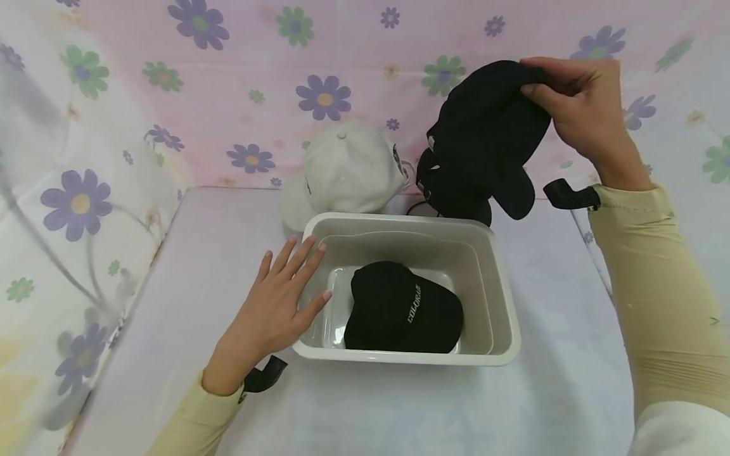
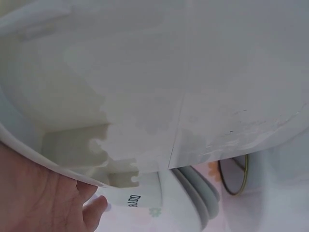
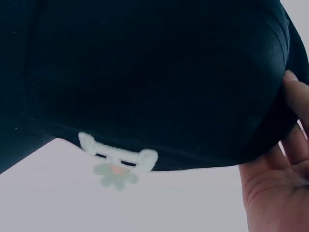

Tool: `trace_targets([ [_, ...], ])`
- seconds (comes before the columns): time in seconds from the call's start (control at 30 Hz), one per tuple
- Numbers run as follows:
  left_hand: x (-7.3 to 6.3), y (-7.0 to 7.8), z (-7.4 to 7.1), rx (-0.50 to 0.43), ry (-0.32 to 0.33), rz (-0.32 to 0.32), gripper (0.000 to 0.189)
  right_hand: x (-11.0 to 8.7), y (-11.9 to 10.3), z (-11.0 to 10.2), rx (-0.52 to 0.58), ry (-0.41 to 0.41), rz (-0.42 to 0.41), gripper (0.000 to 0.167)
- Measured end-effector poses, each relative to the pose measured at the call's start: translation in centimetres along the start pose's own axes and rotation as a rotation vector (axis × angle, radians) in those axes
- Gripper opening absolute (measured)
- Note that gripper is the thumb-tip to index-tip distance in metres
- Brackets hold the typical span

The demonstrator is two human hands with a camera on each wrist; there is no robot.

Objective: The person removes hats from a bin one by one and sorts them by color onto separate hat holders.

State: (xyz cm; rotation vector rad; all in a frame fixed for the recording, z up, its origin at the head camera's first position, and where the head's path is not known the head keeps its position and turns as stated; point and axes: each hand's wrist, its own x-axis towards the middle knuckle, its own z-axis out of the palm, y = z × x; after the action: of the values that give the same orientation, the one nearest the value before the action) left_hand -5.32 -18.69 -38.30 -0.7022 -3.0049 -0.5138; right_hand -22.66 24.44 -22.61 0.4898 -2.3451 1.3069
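My right hand (image 1: 593,107) pinches the edge of a black cap (image 1: 490,114) between thumb and fingers, up behind the tub's right side. In the right wrist view this cap shows a small white animal-shaped patch (image 3: 118,154) near its lower edge. Spread fingers of my left hand (image 1: 274,307) lie over the left rim of a pale grey plastic tub (image 1: 502,285). Inside the tub rests a second black cap (image 1: 382,310) with white lettering, its brim toward the right.
Behind the tub sits a white cap (image 1: 353,168), brim to the left. More black headwear (image 1: 450,196) is partly hidden below the held cap. Flowered cloth walls (image 1: 251,95) border the white-covered table (image 1: 365,411) at the back and sides.
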Motion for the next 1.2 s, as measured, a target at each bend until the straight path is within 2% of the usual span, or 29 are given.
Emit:
trace_targets([
  [0.23,0.2,0.0,-0.2,-0.001,-0.005,-0.003,0.072,1.3,2.3,3.1,-0.050,-0.153,-0.020,0.028],
  [0.47,0.1,0.1,-0.1,-0.005,-0.012,-0.001,0.073,0.8,4.2,5.9,-0.063,-0.299,0.014,0.031],
  [0.7,0.0,0.0,-0.1,0.001,-0.016,-0.005,0.073,0.2,5.9,6.8,-0.093,-0.321,0.037,0.034],
  [0.9,0.0,-0.2,0.0,-0.011,-0.021,-0.011,0.073,0.0,6.4,7.4,-0.150,-0.347,0.040,0.036],
  [1.03,0.0,-0.3,0.1,-0.008,-0.022,-0.011,0.074,0.0,6.8,7.3,-0.158,-0.398,0.057,0.040],
  [1.2,0.1,-0.2,0.2,-0.012,-0.023,-0.009,0.074,0.0,7.1,6.9,-0.146,-0.492,0.128,0.050],
])
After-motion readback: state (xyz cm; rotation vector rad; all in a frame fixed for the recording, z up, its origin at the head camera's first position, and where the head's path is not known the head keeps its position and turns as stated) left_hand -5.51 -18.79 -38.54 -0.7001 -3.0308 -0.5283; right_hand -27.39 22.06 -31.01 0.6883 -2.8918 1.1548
